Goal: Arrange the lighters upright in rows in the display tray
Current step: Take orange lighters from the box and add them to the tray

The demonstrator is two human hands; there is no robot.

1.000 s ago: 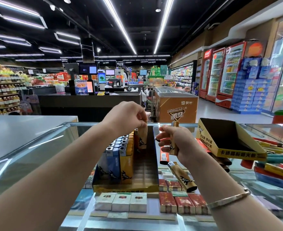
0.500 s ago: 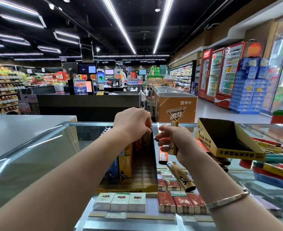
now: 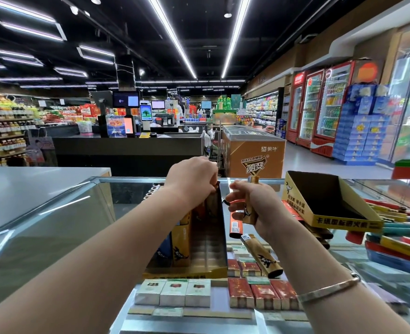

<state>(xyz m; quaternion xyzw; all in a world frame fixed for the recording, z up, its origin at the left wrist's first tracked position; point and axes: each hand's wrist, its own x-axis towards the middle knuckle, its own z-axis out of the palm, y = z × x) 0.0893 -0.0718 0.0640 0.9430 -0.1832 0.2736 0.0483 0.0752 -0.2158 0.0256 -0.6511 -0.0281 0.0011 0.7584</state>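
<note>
Left hand (image 3: 191, 179) curls over a lighter (image 3: 211, 203) at the tray (image 3: 220, 237) far end; seat it upright, flush; right hand (image 3: 254, 208) grips spares (image 3: 250, 208).

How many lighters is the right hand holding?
3: a gold lighter upright in the right hand, an orange lighter and another gold one hanging below; more may be hidden.

Left hand (image 3: 191, 180) covers the back of the tray (image 3: 219, 239) — fingertips and whatever they hold out of sight. Blue lighters (image 3: 163, 249) below that grip mostly hidden by the forearm — count unreadable.
</note>
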